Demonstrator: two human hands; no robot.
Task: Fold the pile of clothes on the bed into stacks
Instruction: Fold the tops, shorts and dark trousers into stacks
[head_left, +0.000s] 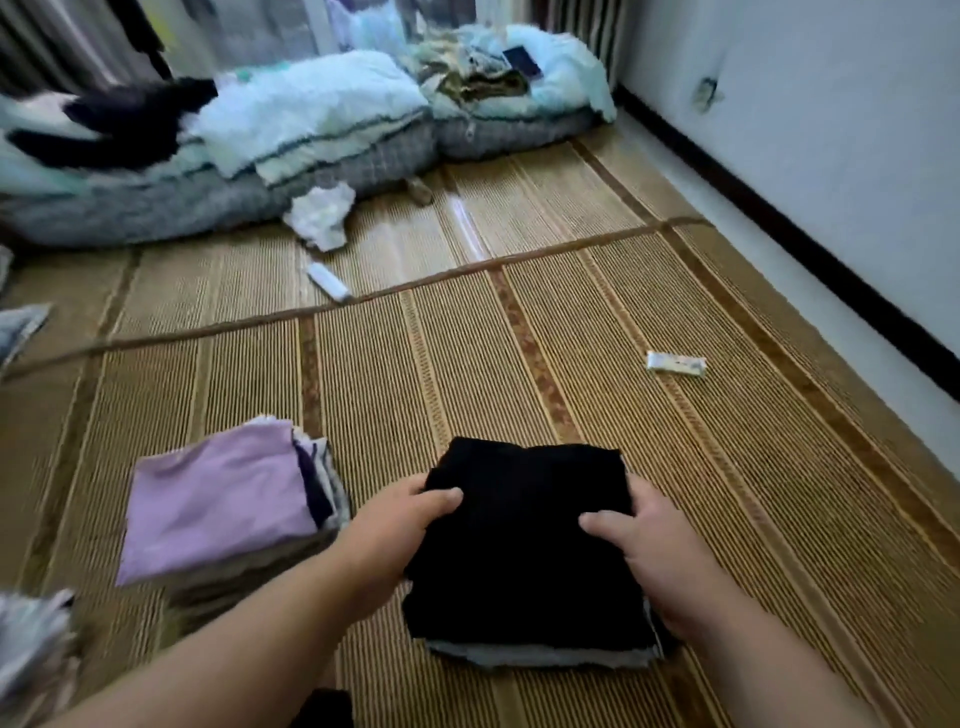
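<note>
Hands: the left hand (395, 525) gripped the left edge of the black garment (524, 545), thumb on top; the right hand (654, 551) gripped its right edge the same way. They were apart, one on each side.
Black garment: folded into a rough square, low over the mat (727, 467), between the two hands.
Grey piece (540, 656): showed under the black garment's near edge.
Lilac stack (218, 509): folded clothes just left of the left hand, a lilac one on top.
Mat: woven and striped, it carried a tube (328, 282), a packet (676, 362) well off to the right, and a crumpled white cloth (320, 214).
Bedding (311, 119): heaped at the far end, with a black cloth (130, 122) on its left and a phone (522, 61) on its right.
</note>
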